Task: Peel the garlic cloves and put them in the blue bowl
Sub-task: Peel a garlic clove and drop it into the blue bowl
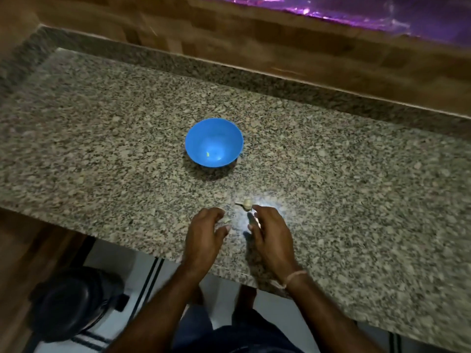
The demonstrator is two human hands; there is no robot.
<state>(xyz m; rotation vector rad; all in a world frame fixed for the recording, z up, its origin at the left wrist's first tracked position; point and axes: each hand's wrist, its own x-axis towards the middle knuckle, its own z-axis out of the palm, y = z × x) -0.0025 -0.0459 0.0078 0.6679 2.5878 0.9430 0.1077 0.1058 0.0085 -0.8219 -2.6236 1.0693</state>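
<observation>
The blue bowl (214, 142) stands on the granite counter (102, 128), holding only a tiny pale speck. Nearer to me, a small garlic piece with a stem (245, 203) lies on the counter in a bright patch of light. My right hand (270, 233) hovers just behind it, its fingers loosely bent and the index fingertip right next to the garlic. My left hand (206, 233) is beside it, loosely curled. A small pale clove or peel (227, 220) lies in the gap between its thumb and fingers; whether it is pinched is unclear.
The counter's front edge runs diagonally just under my wrists. A wooden wall (254, 34) rises behind the counter's raised back edge. A dark round container (74, 304) sits on the floor at the lower left.
</observation>
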